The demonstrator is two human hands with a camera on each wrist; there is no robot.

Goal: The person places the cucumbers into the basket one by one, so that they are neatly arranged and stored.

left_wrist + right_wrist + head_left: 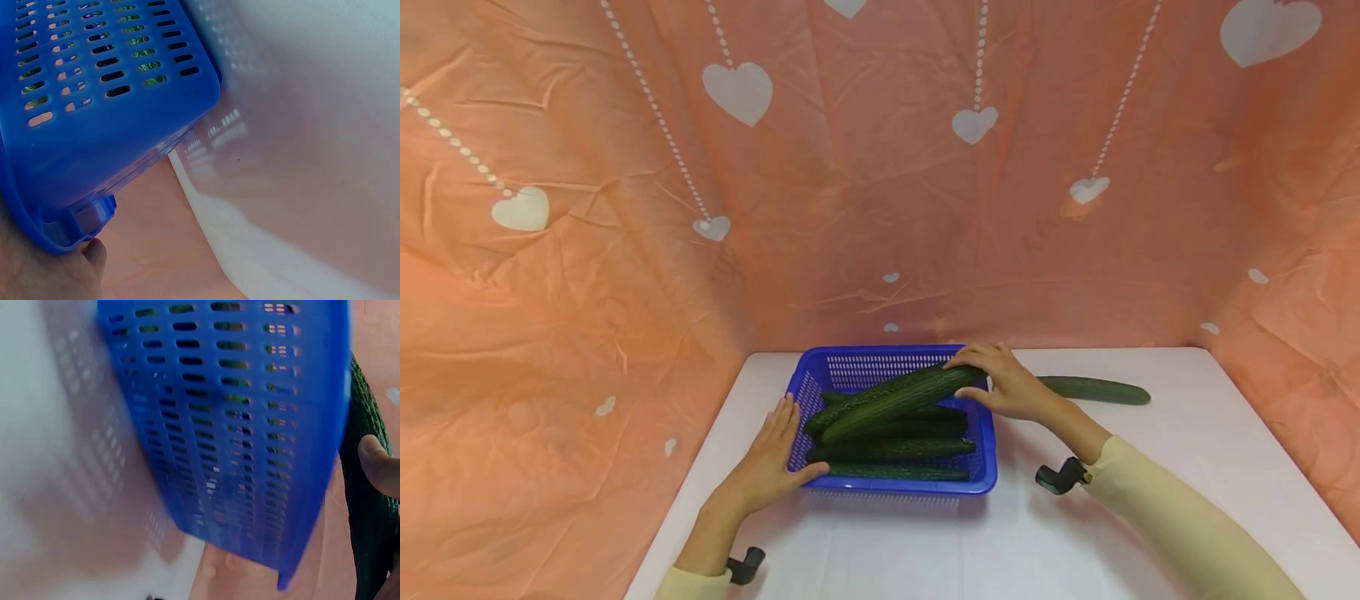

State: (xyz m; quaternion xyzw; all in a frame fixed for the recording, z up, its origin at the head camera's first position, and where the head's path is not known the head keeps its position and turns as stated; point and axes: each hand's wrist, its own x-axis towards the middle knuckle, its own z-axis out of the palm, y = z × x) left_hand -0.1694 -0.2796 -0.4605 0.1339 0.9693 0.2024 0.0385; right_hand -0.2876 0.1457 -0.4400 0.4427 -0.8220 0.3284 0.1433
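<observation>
My right hand (1007, 387) grips a dark green cucumber (901, 403) by its right end, over the blue plastic basket (895, 487). The cucumber slants, its far end down to the left among several other cucumbers (891, 450) in the basket. In the right wrist view, the thumb (373, 459) presses on the held cucumber (369, 519) beyond the basket's slotted wall (212, 425). At the basket's left side, my left hand (771, 462) rests on the rim with fingers straight and thumb across the front corner. The left wrist view has this hand (50, 272) at the rim.
Another cucumber (1093, 389) lies on the white table (917, 550), right of the basket and behind my right forearm. Orange sheeting (865, 208) with white hearts surrounds the table at the back and both sides. A black wrist camera (1060, 477) sits below the right wrist.
</observation>
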